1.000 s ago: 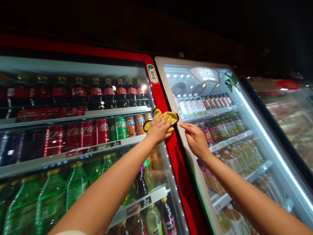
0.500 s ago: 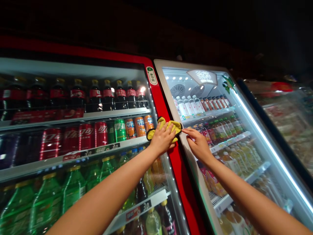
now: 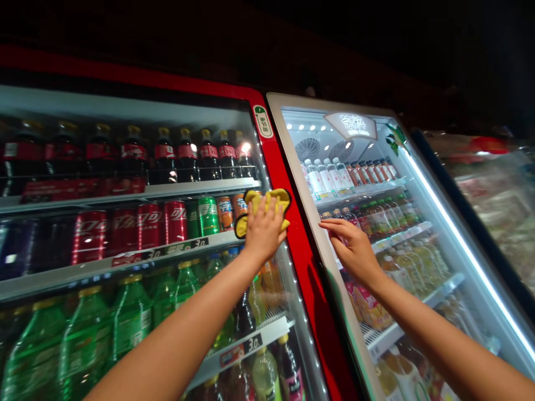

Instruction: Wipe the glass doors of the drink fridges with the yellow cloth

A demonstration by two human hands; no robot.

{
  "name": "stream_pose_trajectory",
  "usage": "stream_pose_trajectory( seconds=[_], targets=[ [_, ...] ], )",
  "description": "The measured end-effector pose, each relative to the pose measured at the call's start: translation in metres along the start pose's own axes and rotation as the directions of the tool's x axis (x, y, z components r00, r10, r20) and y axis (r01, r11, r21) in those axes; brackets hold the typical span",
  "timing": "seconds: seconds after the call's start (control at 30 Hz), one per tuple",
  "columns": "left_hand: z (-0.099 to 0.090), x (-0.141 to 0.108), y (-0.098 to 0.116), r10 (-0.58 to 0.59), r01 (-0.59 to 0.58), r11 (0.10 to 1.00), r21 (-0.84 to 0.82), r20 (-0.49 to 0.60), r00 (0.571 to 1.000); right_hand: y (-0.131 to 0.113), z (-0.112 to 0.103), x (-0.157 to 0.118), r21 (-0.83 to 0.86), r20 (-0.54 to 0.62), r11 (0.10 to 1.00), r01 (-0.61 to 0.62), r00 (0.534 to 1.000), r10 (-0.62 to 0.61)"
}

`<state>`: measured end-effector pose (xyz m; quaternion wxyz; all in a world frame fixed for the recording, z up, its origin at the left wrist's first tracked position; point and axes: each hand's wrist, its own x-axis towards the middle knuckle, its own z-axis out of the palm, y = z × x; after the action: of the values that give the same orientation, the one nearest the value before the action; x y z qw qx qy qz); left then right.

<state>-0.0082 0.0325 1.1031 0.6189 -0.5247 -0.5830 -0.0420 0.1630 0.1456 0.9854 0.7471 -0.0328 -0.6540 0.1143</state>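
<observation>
My left hand (image 3: 264,229) presses a yellow cloth (image 3: 279,199) with dark edging flat against the drink fridge's glass door, where it meets the red door frame (image 3: 297,236). Its fingers lie over the cloth. My right hand (image 3: 354,250) is at the pale frame (image 3: 297,161) of the neighbouring fridge, fingertips pointing left and nothing visible in it. The index finger is stretched out and the others bend loosely. Whether the fingertips touch the frame, I cannot tell. Behind the glass beside the cloth stand orange cans (image 3: 225,214) and a green can (image 3: 208,216).
Cola bottles (image 3: 134,150) line the upper shelf on the left, red cans (image 3: 90,236) the one below, and large green bottles (image 3: 86,328) lower down. The right fridge holds several shelves of bottles (image 3: 326,177). Blurred wrapped goods (image 3: 493,195) are at the far right.
My left hand and the cloth have slid left, from the red frame further onto the glass. The right hand has shifted slightly right, away from the cloth. The view has tilted slightly.
</observation>
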Motion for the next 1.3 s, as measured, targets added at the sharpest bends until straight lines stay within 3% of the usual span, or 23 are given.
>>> stream_pose_trajectory(
  seconds=[0.07,0.13,0.23,0.3,0.4,0.47,0.57,0.63,0.67,0.73,0.83,0.9,0.97,1.0,1.07,1.13,1.2,1.23,1.3],
  targets=[
    [-0.001,-0.002,0.000,0.121,-0.120,0.993,-0.017,0.064,0.991,-0.011,0.015,0.009,0.004,0.035,0.999,0.039,0.999,-0.039],
    [-0.011,0.006,-0.023,0.124,-0.124,0.992,-0.009,0.079,0.989,-0.023,0.030,0.016,0.002,0.090,0.996,0.092,0.992,-0.092],
    [-0.036,0.009,-0.077,-0.075,0.074,0.996,0.049,0.010,0.997,-0.035,0.040,0.017,0.009,0.159,0.988,0.153,0.975,-0.153],
    [-0.047,-0.004,-0.104,-0.218,0.222,0.972,0.078,-0.064,0.974,-0.036,0.036,0.014,0.007,0.174,0.986,0.165,0.971,-0.164],
    [-0.047,-0.039,-0.103,-0.342,0.357,0.930,0.090,-0.149,0.928,-0.034,0.028,0.010,-0.013,0.164,0.988,0.152,0.975,-0.148],
    [-0.041,-0.059,-0.083,-0.303,0.316,0.944,0.094,-0.126,0.945,-0.034,0.030,0.013,-0.005,0.154,0.990,0.143,0.978,-0.140],
    [-0.037,-0.068,-0.061,-0.037,0.032,0.996,0.077,0.060,0.998,-0.044,0.052,0.021,0.040,0.160,0.988,0.151,0.975,-0.155],
    [-0.044,-0.062,-0.072,0.049,-0.060,0.996,0.072,0.153,0.987,-0.055,0.073,0.024,0.053,0.178,0.983,0.176,0.967,-0.182],
    [-0.051,-0.059,-0.085,0.027,-0.041,0.996,0.084,0.169,0.985,-0.060,0.082,0.024,0.047,0.195,0.980,0.192,0.961,-0.198],
    [-0.068,-0.060,-0.122,-0.122,0.104,0.986,0.133,0.132,0.984,-0.067,0.094,0.020,0.029,0.242,0.973,0.228,0.943,-0.229],
    [-0.088,-0.087,-0.168,-0.347,0.347,0.924,0.158,-0.025,0.937,-0.067,0.099,0.008,0.022,0.295,0.961,0.276,0.917,-0.270],
    [-0.089,-0.115,-0.172,-0.463,0.479,0.865,0.151,-0.131,0.877,-0.063,0.099,0.002,0.024,0.289,0.955,0.296,0.912,-0.290],
    [-0.083,-0.140,-0.157,-0.528,0.550,0.820,0.159,-0.160,0.834,-0.062,0.103,-0.001,0.027,0.274,0.951,0.308,0.913,-0.303],
    [-0.078,-0.148,-0.145,-0.525,0.542,0.823,0.171,-0.137,0.840,-0.064,0.108,0.000,0.027,0.266,0.950,0.312,0.914,-0.308],
    [-0.070,-0.156,-0.127,-0.428,0.426,0.886,0.181,-0.033,0.903,-0.073,0.122,0.002,0.029,0.253,0.944,0.328,0.911,-0.325],
    [-0.070,-0.153,-0.128,-0.276,0.263,0.952,0.156,0.070,0.958,-0.086,0.138,0.003,0.014,0.248,0.931,0.364,0.901,-0.356],
    [-0.078,-0.150,-0.150,-0.200,0.186,0.974,0.131,0.104,0.974,-0.100,0.151,0.001,-0.020,0.255,0.908,0.418,0.880,-0.400],
    [-0.085,-0.151,-0.166,-0.216,0.204,0.970,0.130,0.086,0.973,-0.106,0.155,-0.002,-0.036,0.262,0.895,0.445,0.869,-0.421],
    [-0.098,-0.160,-0.198,-0.351,0.352,0.925,0.142,-0.028,0.936,-0.113,0.160,-0.009,-0.056,0.271,0.873,0.485,0.849,-0.455]
  ],
)
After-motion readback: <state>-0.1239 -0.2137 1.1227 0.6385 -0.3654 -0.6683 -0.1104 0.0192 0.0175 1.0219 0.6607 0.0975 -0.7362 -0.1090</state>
